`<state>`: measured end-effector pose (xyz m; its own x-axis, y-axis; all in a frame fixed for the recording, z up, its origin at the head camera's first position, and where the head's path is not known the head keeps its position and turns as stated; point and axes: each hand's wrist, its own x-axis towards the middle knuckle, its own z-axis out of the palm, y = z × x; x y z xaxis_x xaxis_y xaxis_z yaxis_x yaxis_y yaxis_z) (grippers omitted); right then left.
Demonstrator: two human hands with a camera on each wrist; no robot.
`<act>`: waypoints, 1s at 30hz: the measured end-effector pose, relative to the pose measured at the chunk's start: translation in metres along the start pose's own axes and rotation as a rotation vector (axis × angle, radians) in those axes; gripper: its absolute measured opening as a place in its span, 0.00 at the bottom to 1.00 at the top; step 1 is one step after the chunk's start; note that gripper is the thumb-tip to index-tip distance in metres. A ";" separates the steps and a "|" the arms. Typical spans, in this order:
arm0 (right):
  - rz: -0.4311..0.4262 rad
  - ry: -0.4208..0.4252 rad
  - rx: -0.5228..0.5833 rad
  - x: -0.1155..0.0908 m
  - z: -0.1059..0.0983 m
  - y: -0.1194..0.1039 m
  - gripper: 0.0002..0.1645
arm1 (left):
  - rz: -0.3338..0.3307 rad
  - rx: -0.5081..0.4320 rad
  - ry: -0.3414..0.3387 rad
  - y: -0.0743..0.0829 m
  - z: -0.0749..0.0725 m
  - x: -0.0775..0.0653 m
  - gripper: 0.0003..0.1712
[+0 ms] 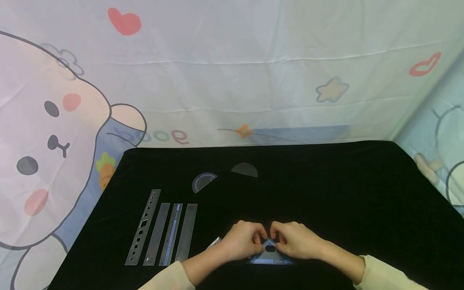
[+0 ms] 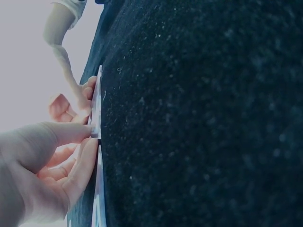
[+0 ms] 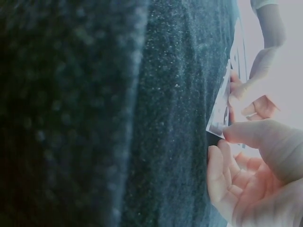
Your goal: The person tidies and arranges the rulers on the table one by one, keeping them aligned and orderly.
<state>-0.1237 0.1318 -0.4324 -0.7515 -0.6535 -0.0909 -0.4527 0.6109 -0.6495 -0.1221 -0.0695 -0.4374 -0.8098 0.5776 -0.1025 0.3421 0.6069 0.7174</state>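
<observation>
A clear triangular set square (image 1: 270, 261) with blue markings and a dark cut-out lies low at the middle of the black cloth, its tip pointing away from me. My left hand (image 1: 242, 240) pinches its left side between thumb and fingers; the left wrist view shows the left thumb (image 2: 73, 132) at the thin edge. From the other side my right hand (image 1: 299, 240) grips it, and in the right wrist view the right thumb (image 3: 244, 132) is at one corner. Beside the left hand a pale flat piece (image 1: 216, 241) peeks out, mostly hidden by that hand.
Left of the hands several straight rulers lie side by side, among them a stencil ruler (image 1: 143, 229) with cut-out shapes and a blue-marked ruler (image 1: 171, 234). Farther back are two protractors, one purple-marked (image 1: 203, 181), one plain grey (image 1: 245, 169). A printed curtain (image 1: 232, 80) hangs behind.
</observation>
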 end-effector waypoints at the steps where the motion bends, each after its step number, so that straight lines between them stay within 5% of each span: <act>1: 0.001 0.000 0.000 0.000 0.000 0.000 0.13 | 0.001 0.002 0.001 0.000 0.000 0.000 0.12; 20: -0.003 0.004 -0.015 0.000 0.002 0.001 0.13 | -0.009 0.027 -0.014 0.002 -0.001 -0.001 0.13; 30: 0.005 -0.007 -0.014 0.002 -0.003 0.002 0.10 | 0.032 -0.033 0.003 -0.004 -0.020 -0.007 0.11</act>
<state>-0.1271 0.1330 -0.4318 -0.7506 -0.6533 -0.0992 -0.4555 0.6203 -0.6386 -0.1275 -0.0868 -0.4258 -0.8001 0.5949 -0.0772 0.3521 0.5699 0.7425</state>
